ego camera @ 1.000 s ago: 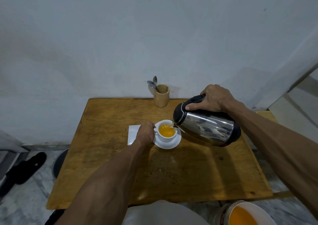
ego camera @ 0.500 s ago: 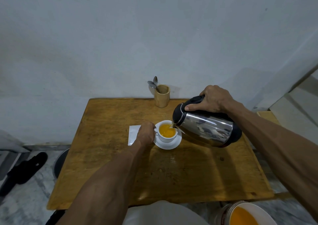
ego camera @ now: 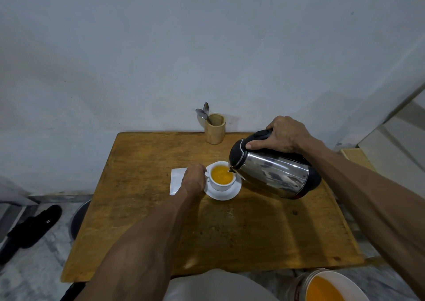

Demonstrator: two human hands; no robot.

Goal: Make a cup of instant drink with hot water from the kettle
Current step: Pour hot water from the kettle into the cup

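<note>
Gripping the black handle of the steel kettle (ego camera: 276,174), the right hand (ego camera: 284,135) is holding it tilted steeply toward the left, with the thumb lying along the handle near the black lid. Its spout is sitting right at the right-hand rim of the white cup (ego camera: 222,177), and orange liquid is filling the cup close to the top. Whether water is actually running from the spout is too fine to tell. The cup is standing on a white saucer (ego camera: 226,193) near the middle of the wooden table (ego camera: 142,220). The left hand (ego camera: 194,181) is resting at the cup's left side, fingers curled around where the cup's handle sits, though the handle itself is mostly hiding behind them. A white sachet (ego camera: 176,181) is lying flat on the table just left of that hand, partly under it. At the table's far edge, against the pale wall, a bamboo holder (ego camera: 215,129) is standing upright with two spoons (ego camera: 203,112) leaning out to its left. Down at the lower right, off the table, a white tub (ego camera: 305,282) is showing orange contents.
</note>
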